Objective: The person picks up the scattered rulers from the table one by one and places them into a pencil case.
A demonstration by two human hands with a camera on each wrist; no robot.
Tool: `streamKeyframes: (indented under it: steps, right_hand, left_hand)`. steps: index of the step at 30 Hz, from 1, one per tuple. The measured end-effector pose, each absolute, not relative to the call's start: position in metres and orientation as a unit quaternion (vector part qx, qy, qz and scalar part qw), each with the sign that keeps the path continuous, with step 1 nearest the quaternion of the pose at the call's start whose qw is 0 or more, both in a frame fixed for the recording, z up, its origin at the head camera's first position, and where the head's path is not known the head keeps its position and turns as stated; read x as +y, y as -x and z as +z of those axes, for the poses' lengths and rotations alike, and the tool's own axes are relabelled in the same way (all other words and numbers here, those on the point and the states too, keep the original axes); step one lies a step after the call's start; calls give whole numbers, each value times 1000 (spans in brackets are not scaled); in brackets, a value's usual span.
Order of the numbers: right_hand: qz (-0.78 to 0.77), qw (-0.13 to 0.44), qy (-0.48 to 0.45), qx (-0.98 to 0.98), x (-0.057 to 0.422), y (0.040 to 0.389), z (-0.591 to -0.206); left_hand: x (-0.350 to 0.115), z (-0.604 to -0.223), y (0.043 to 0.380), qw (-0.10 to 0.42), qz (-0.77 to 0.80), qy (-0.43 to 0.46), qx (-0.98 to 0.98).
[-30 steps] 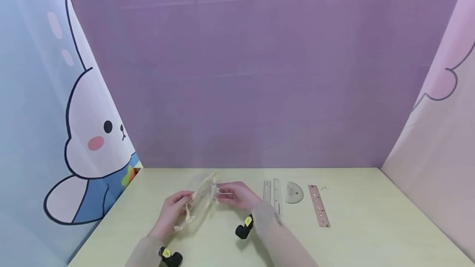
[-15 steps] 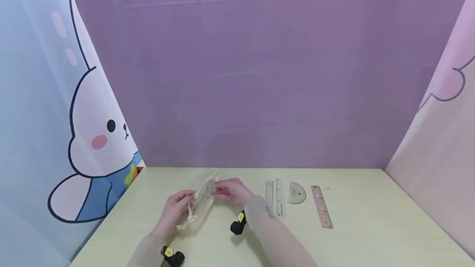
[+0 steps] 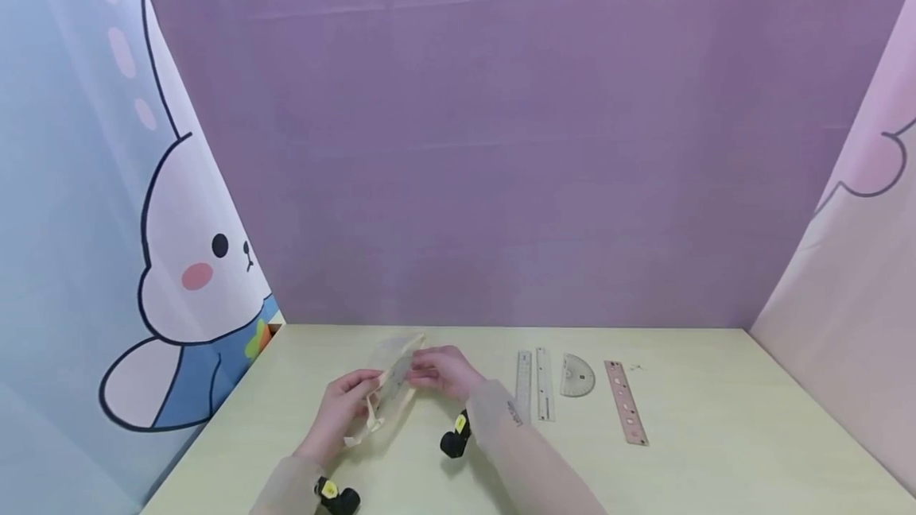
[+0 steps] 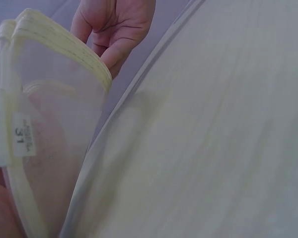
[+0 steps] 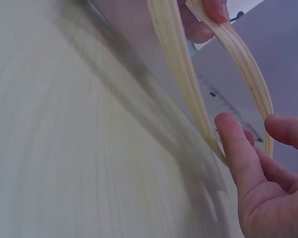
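My left hand (image 3: 343, 412) grips a see-through mesh pouch (image 4: 54, 114) with cream edging by its near side, tilted above the table. A small label printed 31 (image 4: 24, 135) shows on it in the left wrist view. At its open mouth is my right hand (image 3: 444, 370). A clear plastic measuring piece (image 5: 233, 111) with dark markings lies within the mouth, between the two cream edges. In the right wrist view, the right thumb and forefinger stand apart at either edge, with the piece's end between them. The rest of the piece is hidden.
Right of the hands lie two clear rulers (image 3: 524, 384), a clear half-round protractor (image 3: 577, 376) and a pinkish ruler (image 3: 626, 402) with holes, on the pale wooden table (image 3: 716, 435). A purple cloth (image 3: 501, 181) hangs along the far edge.
My right hand has moved left to the pouch, bringing the clear piece into its mouth. The left hand keeps its hold on the pouch. The head view has shifted slightly.
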State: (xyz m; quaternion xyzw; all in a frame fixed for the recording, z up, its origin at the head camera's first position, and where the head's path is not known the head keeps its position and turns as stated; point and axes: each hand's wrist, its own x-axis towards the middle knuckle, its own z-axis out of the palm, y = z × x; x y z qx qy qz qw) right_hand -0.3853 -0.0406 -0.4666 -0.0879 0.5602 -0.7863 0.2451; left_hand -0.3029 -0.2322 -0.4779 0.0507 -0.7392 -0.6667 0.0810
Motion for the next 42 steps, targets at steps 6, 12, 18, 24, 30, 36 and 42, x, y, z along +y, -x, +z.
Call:
streamKeyframes:
  steps: [6, 12, 18, 24, 30, 36, 42]
  right_hand:
    - [-778, 238, 106, 572, -45, 379, -464]
    - [-753, 255, 114, 595, -46, 377, -463]
    - [-738, 261, 112, 612, -46, 376, -463]
    - [-733, 261, 103, 620, -46, 375, -461]
    - [-737, 261, 105, 615, -47, 373, -459]
    - [-739, 271, 112, 606, -49, 374, -458]
    - [-734, 275, 134, 606, -49, 371, -456]
  left_hand:
    - [-233, -479, 304, 75, -671, -53, -736]
    - [-232, -480, 304, 76, -671, -58, -735]
    - [-231, -482, 305, 80, -675, -56, -731]
    - [-230, -481, 304, 81, -681, -57, -725]
    - [-229, -478, 302, 80, -684, -52, -723]
    - [-229, -474, 299, 75, -686, -45, -722]
    - [-231, -481, 303, 93, -678, -47, -728]
